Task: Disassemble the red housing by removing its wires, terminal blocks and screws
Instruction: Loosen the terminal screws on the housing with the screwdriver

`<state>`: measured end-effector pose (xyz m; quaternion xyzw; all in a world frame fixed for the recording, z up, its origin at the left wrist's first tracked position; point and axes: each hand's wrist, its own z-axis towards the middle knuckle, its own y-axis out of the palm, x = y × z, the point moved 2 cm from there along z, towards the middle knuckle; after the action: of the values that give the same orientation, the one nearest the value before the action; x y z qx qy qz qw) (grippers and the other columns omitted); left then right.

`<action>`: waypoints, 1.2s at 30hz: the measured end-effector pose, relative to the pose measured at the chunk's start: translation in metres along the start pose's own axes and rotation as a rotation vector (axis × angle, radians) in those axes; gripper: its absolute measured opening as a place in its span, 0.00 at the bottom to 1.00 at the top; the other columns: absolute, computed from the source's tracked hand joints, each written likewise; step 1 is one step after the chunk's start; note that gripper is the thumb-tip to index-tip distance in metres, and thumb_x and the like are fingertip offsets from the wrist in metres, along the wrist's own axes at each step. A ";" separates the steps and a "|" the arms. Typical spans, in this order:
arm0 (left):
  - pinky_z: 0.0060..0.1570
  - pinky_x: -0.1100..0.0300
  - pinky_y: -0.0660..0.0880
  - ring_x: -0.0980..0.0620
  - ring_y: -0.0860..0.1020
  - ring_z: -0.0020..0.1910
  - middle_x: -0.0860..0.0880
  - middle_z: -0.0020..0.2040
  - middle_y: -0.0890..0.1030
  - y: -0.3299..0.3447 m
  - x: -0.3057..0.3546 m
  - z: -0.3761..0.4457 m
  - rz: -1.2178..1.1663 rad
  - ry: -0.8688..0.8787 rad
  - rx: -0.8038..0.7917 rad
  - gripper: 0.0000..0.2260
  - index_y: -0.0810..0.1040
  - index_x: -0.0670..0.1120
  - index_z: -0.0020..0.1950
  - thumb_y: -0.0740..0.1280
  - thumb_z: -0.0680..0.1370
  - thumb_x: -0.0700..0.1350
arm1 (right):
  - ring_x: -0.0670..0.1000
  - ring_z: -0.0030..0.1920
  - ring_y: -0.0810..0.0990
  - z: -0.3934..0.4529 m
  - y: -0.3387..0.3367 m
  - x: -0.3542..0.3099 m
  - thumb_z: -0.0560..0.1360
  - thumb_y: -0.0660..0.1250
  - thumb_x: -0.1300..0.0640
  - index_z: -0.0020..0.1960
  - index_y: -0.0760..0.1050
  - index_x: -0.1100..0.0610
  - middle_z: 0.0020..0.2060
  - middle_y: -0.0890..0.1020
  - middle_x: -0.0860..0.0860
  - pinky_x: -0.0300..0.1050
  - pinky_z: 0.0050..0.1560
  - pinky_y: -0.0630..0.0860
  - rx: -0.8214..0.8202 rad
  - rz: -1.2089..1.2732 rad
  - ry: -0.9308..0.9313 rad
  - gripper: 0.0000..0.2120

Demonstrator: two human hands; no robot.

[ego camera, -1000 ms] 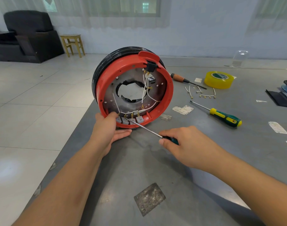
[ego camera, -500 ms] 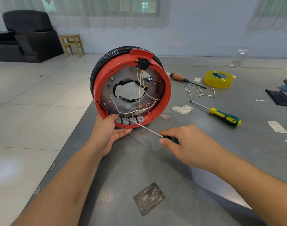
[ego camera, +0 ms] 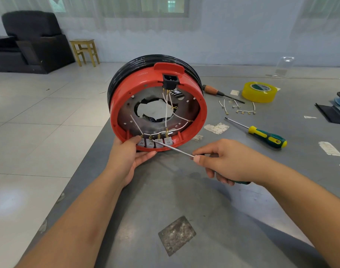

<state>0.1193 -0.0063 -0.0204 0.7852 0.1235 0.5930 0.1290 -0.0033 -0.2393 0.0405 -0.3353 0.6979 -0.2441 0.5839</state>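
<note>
The round red housing (ego camera: 201, 120) stands on edge on the grey table (ego camera: 184, 190), black cable wound behind it. White wires (ego camera: 166, 111) run from a black socket (ego camera: 170, 81) at its top down to several grey terminal blocks (ego camera: 155, 143) along the bottom rim. My left hand (ego camera: 126, 157) grips the lower left rim, thumb beside the blocks. My right hand (ego camera: 227, 161) holds a screwdriver (ego camera: 173, 148); its tip sits at the second terminal block from the left.
Right of the housing lie a green-yellow screwdriver (ego camera: 262, 135), a wooden-handled tool (ego camera: 219, 92), a yellow tape roll (ego camera: 259, 91), several removed wires (ego camera: 238, 108) and paper scraps (ego camera: 216, 128). A metal patch (ego camera: 177, 235) lies near me. The table's left edge drops to the tiled floor.
The housing has turned slightly, its top socket shifting left. My right hand and the screwdriver stay at the terminal blocks; my left hand keeps its grip.
</note>
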 end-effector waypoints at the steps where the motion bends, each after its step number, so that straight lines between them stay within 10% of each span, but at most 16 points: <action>1: 0.36 0.55 0.84 0.39 0.88 0.46 0.40 0.56 0.86 0.000 0.000 0.000 0.000 0.000 0.003 0.09 0.74 0.50 0.63 0.64 0.85 0.38 | 0.47 0.24 0.78 0.001 -0.001 0.000 0.82 0.64 0.43 0.58 0.81 0.39 0.33 0.84 0.47 0.39 0.28 0.77 -0.018 0.048 0.008 0.08; 13: 0.34 0.57 0.84 0.41 0.89 0.45 0.40 0.56 0.86 0.004 0.000 -0.004 0.042 0.034 0.022 0.07 0.75 0.49 0.59 0.63 0.85 0.38 | 0.46 0.25 0.79 -0.004 0.002 -0.009 0.82 0.63 0.42 0.54 0.81 0.40 0.34 0.83 0.44 0.37 0.25 0.74 0.052 -0.121 0.007 0.09; 18: 0.34 0.57 0.83 0.41 0.89 0.45 0.41 0.55 0.86 0.005 0.001 -0.005 0.028 0.053 0.034 0.09 0.75 0.51 0.59 0.63 0.85 0.37 | 0.45 0.39 0.81 -0.010 0.008 -0.012 0.83 0.61 0.43 0.57 0.81 0.47 0.38 0.82 0.46 0.48 0.46 0.81 0.146 -0.331 -0.051 0.12; 26: 0.35 0.57 0.84 0.39 0.88 0.46 0.39 0.57 0.86 0.003 0.000 -0.002 -0.002 0.035 0.042 0.15 0.72 0.46 0.71 0.64 0.85 0.37 | 0.56 0.50 0.82 -0.014 0.016 -0.010 0.83 0.57 0.39 0.65 0.75 0.42 0.51 0.85 0.47 0.54 0.51 0.81 0.214 -0.463 -0.100 0.15; 36: 0.34 0.59 0.83 0.38 0.88 0.46 0.38 0.57 0.85 0.003 0.001 -0.004 -0.019 0.003 0.056 0.13 0.72 0.44 0.70 0.64 0.85 0.37 | 0.60 0.46 0.81 -0.017 0.023 -0.006 0.84 0.52 0.38 0.67 0.69 0.44 0.45 0.83 0.50 0.54 0.43 0.81 0.258 -0.638 -0.126 0.17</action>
<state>0.1156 -0.0087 -0.0169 0.7864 0.1479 0.5891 0.1125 -0.0240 -0.2203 0.0310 -0.4744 0.4838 -0.4794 0.5577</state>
